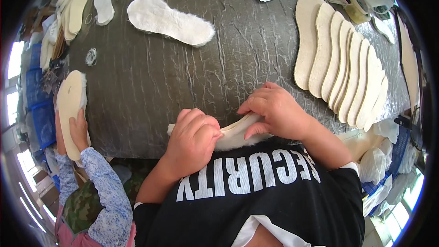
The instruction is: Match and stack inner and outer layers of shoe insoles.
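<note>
White fleece and a cream edge mark the hand-held insole (243, 139), set off by a black shirt (270, 201) with white lettering (218, 171) and a white collar (245, 232). Cream insoles (338, 59) and a white fleecy insole (170, 21) brighten the dark grey-brown, pale-streaked tabletop (238, 68). A co-worker's sleeve (109, 203) is mottled blue and white, the nearby cloth (82, 209) green-brown camouflage; crates (43, 122) show deep blue.

Four hands show: the wearer's left hand (194, 139) and right hand (280, 114) at lower centre, plus a co-worker's two hands (79, 130) at far left. One bent insole (242, 139) is at lower centre, one cream insole (69, 105) at left, one fleecy insole (170, 21) at upper centre. At right, at least eight overlapping insoles (307, 41); exact number unclear. One small coil (91, 56) at left.
</note>
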{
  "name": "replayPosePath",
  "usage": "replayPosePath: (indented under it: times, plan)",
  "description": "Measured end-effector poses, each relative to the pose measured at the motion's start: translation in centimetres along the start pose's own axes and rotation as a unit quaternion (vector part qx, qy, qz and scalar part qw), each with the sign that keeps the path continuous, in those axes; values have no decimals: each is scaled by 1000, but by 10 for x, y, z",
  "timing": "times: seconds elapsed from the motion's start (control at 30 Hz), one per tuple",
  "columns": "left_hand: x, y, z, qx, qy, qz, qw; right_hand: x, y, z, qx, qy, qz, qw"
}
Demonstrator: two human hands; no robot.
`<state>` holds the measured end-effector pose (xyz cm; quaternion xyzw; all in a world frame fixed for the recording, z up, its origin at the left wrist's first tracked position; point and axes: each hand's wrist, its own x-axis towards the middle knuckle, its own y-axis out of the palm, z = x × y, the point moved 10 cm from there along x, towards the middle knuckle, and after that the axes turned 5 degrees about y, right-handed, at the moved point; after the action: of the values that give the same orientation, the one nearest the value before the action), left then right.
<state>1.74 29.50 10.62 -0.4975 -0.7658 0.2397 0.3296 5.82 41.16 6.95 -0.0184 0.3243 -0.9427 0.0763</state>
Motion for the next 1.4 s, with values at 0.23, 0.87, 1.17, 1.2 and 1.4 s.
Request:
replayPosePath:
  times: [0.23, 0.87, 1.17, 1.2, 1.4]
  plan:
    - [5, 0, -4, 23, -2, 21, 1000, -4, 0, 5, 17, -1, -47, 999]
    - [-19, 72, 138, -593, -446, 77, 666, 4, -51, -2, -20, -50, -127, 990]
    - [-19, 88, 122, -576, -457, 116, 667, -1, -51, 11, -109, -74, -210, 969]
    - [-17, 87, 116, -551, -454, 145, 685, -2, -52, 10, -107, -70, -216, 968]
    - [14, 3, 96, -299, -168, 72, 937, -2, -42, -37, -61, 105, -95, 988]
